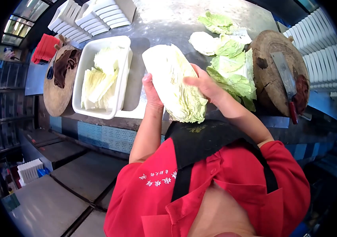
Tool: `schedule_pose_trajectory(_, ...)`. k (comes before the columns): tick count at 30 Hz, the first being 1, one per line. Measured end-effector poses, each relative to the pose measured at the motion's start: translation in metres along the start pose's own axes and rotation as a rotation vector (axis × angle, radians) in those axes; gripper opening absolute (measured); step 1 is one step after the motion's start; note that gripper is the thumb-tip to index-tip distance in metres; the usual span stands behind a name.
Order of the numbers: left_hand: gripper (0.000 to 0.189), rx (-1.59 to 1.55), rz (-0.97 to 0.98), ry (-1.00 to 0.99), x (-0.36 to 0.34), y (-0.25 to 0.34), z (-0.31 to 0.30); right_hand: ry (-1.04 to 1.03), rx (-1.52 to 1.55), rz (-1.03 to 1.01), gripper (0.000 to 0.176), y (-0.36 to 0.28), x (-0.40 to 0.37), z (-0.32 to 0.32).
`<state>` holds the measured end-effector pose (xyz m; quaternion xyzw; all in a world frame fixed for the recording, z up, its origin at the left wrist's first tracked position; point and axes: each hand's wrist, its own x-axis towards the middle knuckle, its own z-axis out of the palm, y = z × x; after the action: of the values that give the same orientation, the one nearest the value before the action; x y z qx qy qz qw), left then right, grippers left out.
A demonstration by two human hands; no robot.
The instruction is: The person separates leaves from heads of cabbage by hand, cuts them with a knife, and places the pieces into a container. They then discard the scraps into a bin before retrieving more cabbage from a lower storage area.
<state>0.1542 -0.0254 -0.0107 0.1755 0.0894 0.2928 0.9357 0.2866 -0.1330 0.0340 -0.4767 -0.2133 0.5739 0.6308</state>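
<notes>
The cabbage was held up over the front part of the metal counter, btwn both hands, tilted: pale, blunt end up & to the L, frilly leaf end down to the R, nr the black apron.

L hand was at the cabbage's L side, palm side twd it, thumb up; its fingers were mostly hidden by the cabbage, so can't tell how far they were closed. R hand had hold of the cabbage's R side, part-open around its bulk, thumb laid across the top face, other fingers partly out of view round the far side.

L of the L hand, on the counter, was a white tub w/ loose pale leaves inside. Beyond & R of the R hand lay a spread of green-edged leaves, some overlapping.

Far R: a round wood board w/ a cleaver, red handle twd the person, & a dark reddish cloth. Far L: another round board w/ a dark brown cloth. White containers stood stacked at the back L.
</notes>
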Motion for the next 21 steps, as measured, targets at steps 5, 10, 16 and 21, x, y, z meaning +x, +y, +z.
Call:
schedule_pose_trajectory(5, 0.062, 0.272, 0.018, 0.231, 0.006, 0.002, 0.008, 0.056, -0.023, -0.073, 0.072, 0.0, 0.001, -0.01)
schedule_pose_trajectory(10, 0.037, 0.663, 0.035, 0.27, 0.004, 0.011, 0.032, 0.096, -0.064, -0.185, 0.064, -0.003, 0.004, -0.016)
schedule_pose_trajectory(16, 0.046, 0.376, -0.075, 0.182, 0.003, 0.017, 0.018, 0.142, 0.037, -0.148, 0.057, -0.004, 0.006, -0.027)
schedule_pose_trajectory(21, 0.055, 0.05, -0.174, 0.016, 0.005, 0.012, 0.008, 0.135, 0.053, -0.108, 0.058, -0.015, 0.003, -0.019)
